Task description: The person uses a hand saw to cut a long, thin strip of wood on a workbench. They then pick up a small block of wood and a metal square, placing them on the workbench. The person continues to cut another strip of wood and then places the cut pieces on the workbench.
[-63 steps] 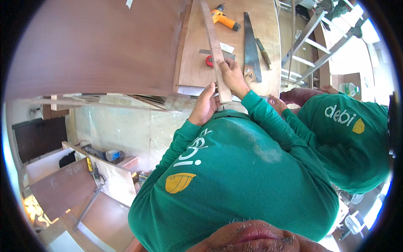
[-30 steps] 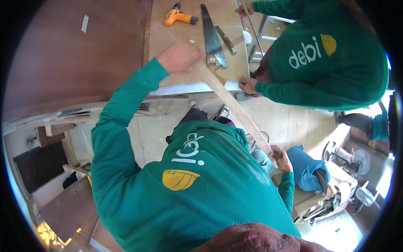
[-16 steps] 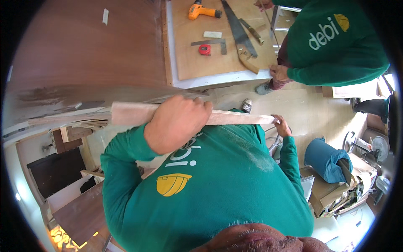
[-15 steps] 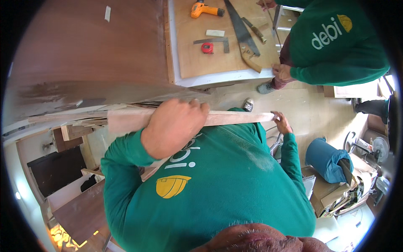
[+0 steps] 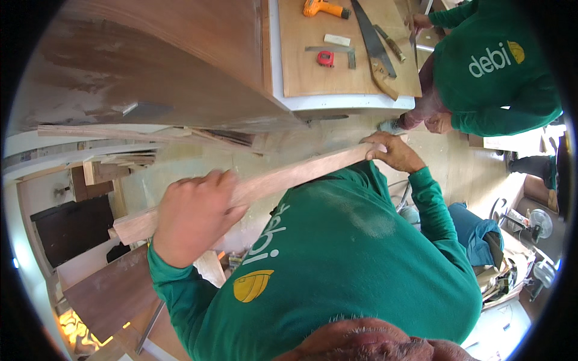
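A long strip of pale wood (image 5: 295, 172) lies across the front of my body, slanting up from lower left to upper right. Near its left end, my left hand (image 5: 195, 213) is closed over it, slightly blurred. My right hand (image 5: 396, 152) grips the other end, with the thumb on the near side. Wood dust marks the front of my green sweatshirt (image 5: 361, 246).
Ahead, a plywood-topped bench (image 5: 301, 75) bears an orange drill (image 5: 325, 8), a handsaw (image 5: 374, 51), a metal square (image 5: 351, 58) and a red tape measure (image 5: 326, 58). A co-worker (image 5: 500, 72) stands beside it. Wood strips (image 5: 223, 137) lie by the brown panel (image 5: 180, 72).
The wood strip's left end has come down and toward me, so it now slants more. My left hand moved left and nearer; my right hand moved slightly away. The whole view has shifted.
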### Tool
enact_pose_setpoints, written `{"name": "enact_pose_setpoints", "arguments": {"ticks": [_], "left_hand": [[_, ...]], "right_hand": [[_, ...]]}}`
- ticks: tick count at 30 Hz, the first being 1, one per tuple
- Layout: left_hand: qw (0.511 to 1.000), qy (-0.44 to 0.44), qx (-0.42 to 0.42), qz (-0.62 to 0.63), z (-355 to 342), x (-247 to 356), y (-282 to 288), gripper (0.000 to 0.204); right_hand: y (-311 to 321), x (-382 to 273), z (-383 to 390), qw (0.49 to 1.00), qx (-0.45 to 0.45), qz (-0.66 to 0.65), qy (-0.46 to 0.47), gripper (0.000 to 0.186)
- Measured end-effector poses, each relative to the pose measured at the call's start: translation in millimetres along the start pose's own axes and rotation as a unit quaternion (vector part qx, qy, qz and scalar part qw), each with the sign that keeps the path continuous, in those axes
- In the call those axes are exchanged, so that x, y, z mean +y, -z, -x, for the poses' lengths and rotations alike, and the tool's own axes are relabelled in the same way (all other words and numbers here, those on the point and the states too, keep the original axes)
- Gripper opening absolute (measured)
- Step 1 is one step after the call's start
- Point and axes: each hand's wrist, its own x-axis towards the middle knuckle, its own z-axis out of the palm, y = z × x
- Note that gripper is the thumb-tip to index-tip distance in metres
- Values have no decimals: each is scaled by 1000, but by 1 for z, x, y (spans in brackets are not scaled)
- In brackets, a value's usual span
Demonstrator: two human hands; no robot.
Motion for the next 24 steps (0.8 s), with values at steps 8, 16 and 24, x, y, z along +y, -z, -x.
{"name": "enact_pose_setpoints", "arguments": {"ticks": [8,16,24], "left_hand": [[898,223,-44,378,104,-78,-46,49],[797,214,107,555,7,-8,-224,51],[714,262,197,618,-141,64,-266,50]], "right_hand": [[6,-105,-61,904,306,228,193,48],[1,-83,-148,910,404,-71,65,51],[-49,-56,-218,937,36,-328,-115,63]]}}
